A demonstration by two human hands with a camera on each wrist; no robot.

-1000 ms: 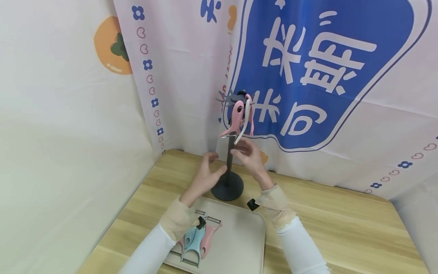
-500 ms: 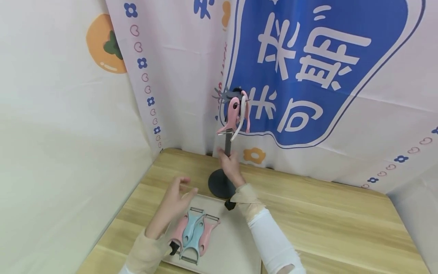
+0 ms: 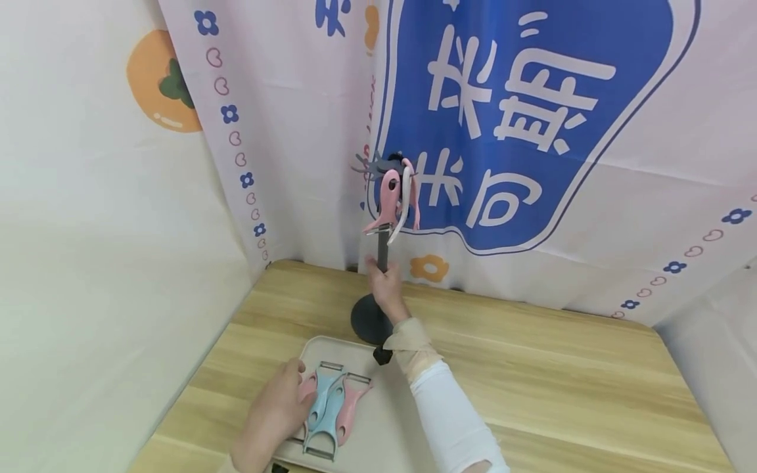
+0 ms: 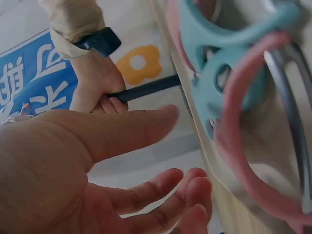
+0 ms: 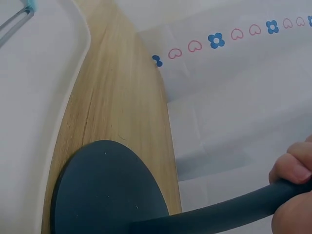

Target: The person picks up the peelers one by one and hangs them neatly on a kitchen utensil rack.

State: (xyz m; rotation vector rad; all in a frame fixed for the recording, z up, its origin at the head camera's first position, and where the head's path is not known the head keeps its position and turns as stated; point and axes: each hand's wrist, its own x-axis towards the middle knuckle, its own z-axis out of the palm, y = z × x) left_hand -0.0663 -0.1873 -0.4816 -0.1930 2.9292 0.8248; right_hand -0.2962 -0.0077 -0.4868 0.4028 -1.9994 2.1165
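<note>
My right hand (image 3: 387, 286) grips the black upright pole (image 3: 383, 248) of a round-based stand. From its top hooks hang a pink peeler (image 3: 388, 197), a white one seen edge-on and another pink piece behind. My left hand (image 3: 275, 410) is at the left side of the beige tray (image 3: 384, 420), beside the leftmost pink peeler (image 3: 307, 387), which it partly covers. Blue peelers (image 3: 332, 410) and a second pink peeler (image 3: 350, 407) lie alongside. In the left wrist view, the thumb and fingers (image 4: 195, 195) are apart with nothing between them.
The stand's round base (image 5: 102, 190) sits on the wooden table (image 3: 562, 368) just behind the tray. A printed curtain (image 3: 313, 131) hangs along the table's back edge, and a pale cloth wall (image 3: 118, 263) borders the left side.
My right hand has closed round the stand's pole. The left hand has left the area by the pole and come down and leftward to the peelers on the tray.
</note>
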